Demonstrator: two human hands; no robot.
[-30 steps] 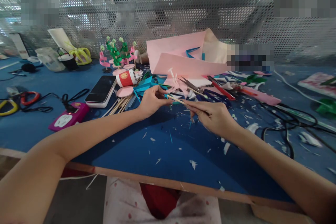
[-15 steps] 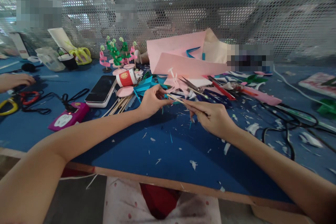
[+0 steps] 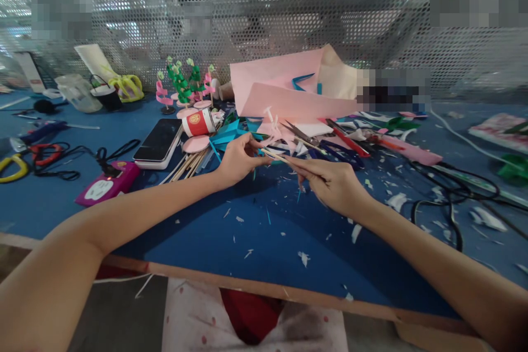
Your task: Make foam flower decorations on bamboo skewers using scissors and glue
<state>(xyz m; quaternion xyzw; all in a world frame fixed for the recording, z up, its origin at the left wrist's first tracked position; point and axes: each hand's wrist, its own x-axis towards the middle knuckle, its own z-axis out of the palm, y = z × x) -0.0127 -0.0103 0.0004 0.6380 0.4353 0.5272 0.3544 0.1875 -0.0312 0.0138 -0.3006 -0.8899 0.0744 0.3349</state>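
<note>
My right hand (image 3: 332,184) holds a thin wooden stick (image 3: 275,154) that points left across to my other hand. At the stick's far end, the thumb and fingertips of my left hand (image 3: 239,159) pinch a small blue paper strip (image 3: 260,152), mostly covered by the fingers. Both hands are just above the blue table. Behind my left hand lie folded turquoise paper (image 3: 231,132) and a bundle of wooden sticks (image 3: 187,166). Just beyond my hands are pink paper cutouts (image 3: 280,135) and scissors (image 3: 300,133).
A smartphone (image 3: 159,140), a red-and-white paper cup (image 3: 198,122) and a purple power bank-like box (image 3: 109,184) sit left. Small green and pink paper plants (image 3: 181,85) stand behind. Pink sheets (image 3: 280,80) lean at a perforated metal screen. Paper scraps and black cables (image 3: 454,192) lie right.
Another person's hand at the far left has left the view, uncovering a blue-handled tool on the table. My own hands have barely moved.
</note>
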